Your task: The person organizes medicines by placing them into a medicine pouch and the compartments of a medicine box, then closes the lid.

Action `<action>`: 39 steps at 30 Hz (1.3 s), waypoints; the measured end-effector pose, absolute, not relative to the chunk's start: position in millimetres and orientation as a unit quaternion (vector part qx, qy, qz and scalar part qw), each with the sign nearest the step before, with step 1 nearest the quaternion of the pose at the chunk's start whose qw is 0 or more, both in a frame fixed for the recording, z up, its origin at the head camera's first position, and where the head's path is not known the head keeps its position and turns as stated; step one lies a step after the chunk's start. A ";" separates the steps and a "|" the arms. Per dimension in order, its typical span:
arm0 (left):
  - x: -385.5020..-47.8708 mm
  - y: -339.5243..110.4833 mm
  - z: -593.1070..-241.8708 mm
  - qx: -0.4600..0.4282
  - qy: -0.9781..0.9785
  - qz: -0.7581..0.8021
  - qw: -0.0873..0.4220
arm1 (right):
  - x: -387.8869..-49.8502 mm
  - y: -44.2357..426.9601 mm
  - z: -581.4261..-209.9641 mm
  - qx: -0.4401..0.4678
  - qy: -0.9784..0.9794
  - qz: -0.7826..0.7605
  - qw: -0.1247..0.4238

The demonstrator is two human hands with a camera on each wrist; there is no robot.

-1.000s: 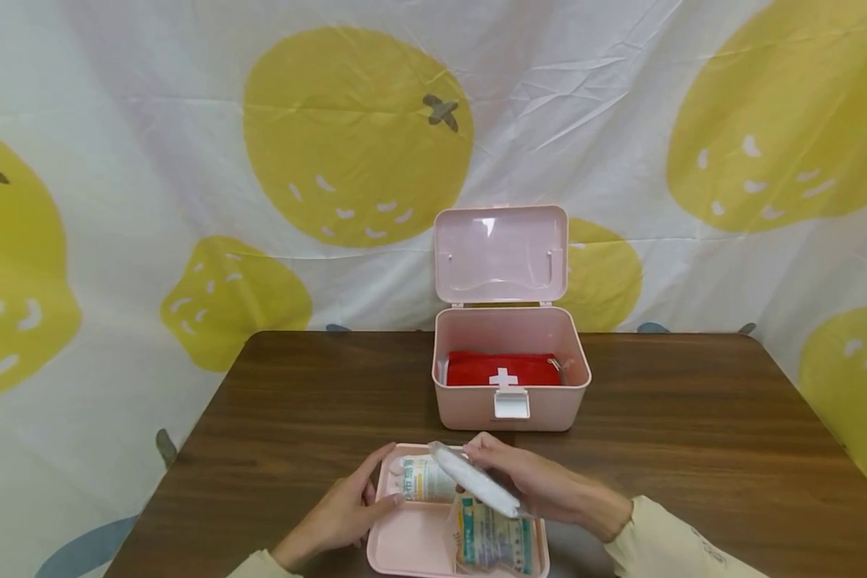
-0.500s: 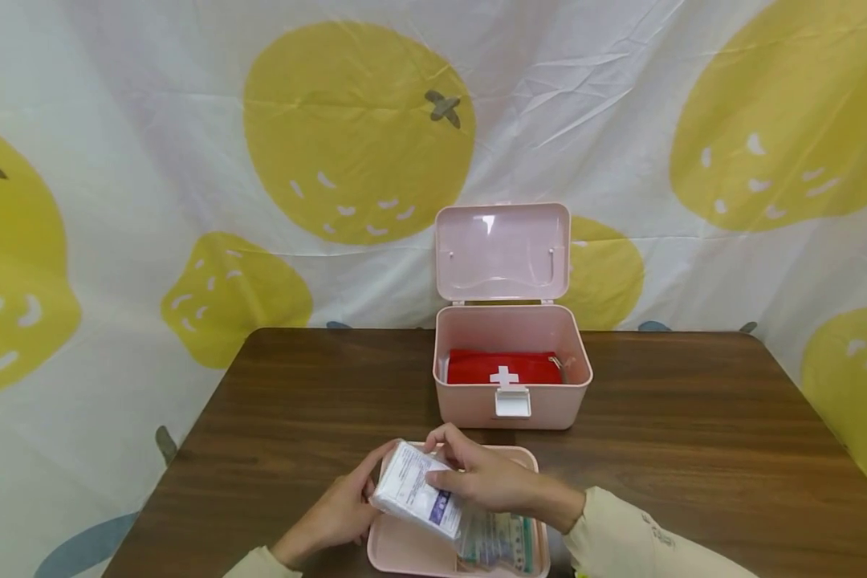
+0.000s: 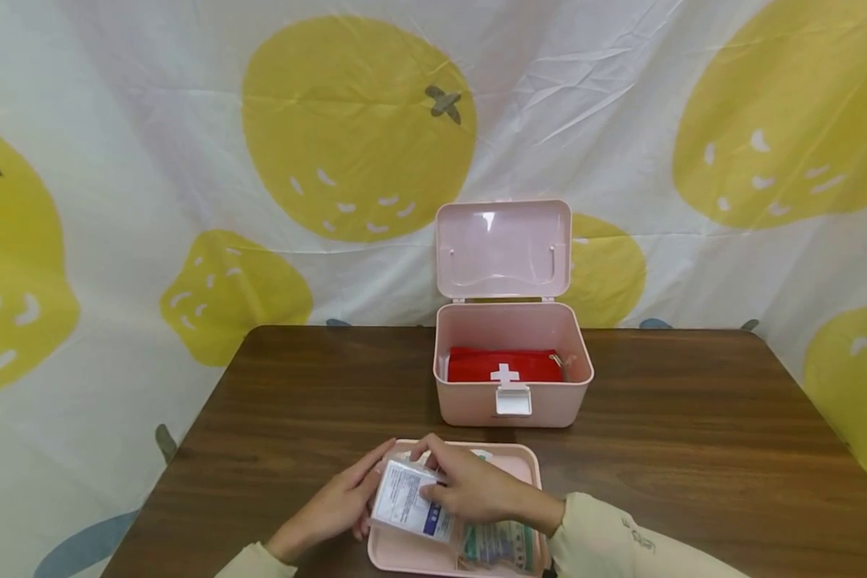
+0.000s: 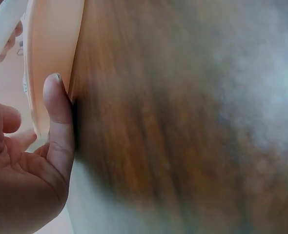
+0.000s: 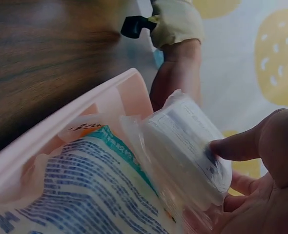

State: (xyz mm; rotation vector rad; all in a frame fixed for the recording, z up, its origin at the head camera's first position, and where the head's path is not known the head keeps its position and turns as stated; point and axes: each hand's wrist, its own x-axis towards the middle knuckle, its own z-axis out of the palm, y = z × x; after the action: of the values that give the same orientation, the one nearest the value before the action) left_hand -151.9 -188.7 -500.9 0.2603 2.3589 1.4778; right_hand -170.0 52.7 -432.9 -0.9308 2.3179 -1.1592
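Note:
My right hand [image 3: 477,482] pinches a flat white packet [image 3: 408,498] in clear plastic wrap, with printed text and a purple-blue patch. It tilts above a shallow pink tray [image 3: 386,558]. Thumb on the printed face, fingers behind, shows in the right wrist view. My left hand [image 3: 339,502] grips the tray's left side; one finger [image 4: 60,122] lies along the outer wall in the left wrist view. Its fingertips are partly hidden by the packet in the head view. A packet with green and blue print [image 5: 95,180] lies in the tray. Another packet at the tray's back is mostly covered.
An open pink box [image 3: 509,409] stands behind the tray, its lid [image 3: 504,250] raised. Inside lies a red pouch [image 3: 470,365] with a white cross. The brown table [image 3: 318,385] ends at a hanging cloth [image 3: 376,297] with a lemon pattern.
My right hand has moved left with the white packet and turned its printed face up. The packet now hangs over the tray's left side. My left hand stays at the tray.

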 end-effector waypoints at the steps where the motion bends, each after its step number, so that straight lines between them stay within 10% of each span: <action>1: -152.5 -189.0 -501.2 0.092 0.829 0.524 0.174 | -169.5 51.6 -433.8 -0.337 0.830 -0.404 0.186; 39: -150.9 -190.1 -498.7 0.132 0.831 0.509 0.183 | -162.0 50.5 -463.5 -0.393 0.908 -0.146 -0.026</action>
State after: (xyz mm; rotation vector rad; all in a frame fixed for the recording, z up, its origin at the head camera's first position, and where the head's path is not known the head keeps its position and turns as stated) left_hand -150.9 -190.1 -498.7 0.3737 2.3437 1.4347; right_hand -162.0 50.5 -463.5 -1.2552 2.8994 -0.4661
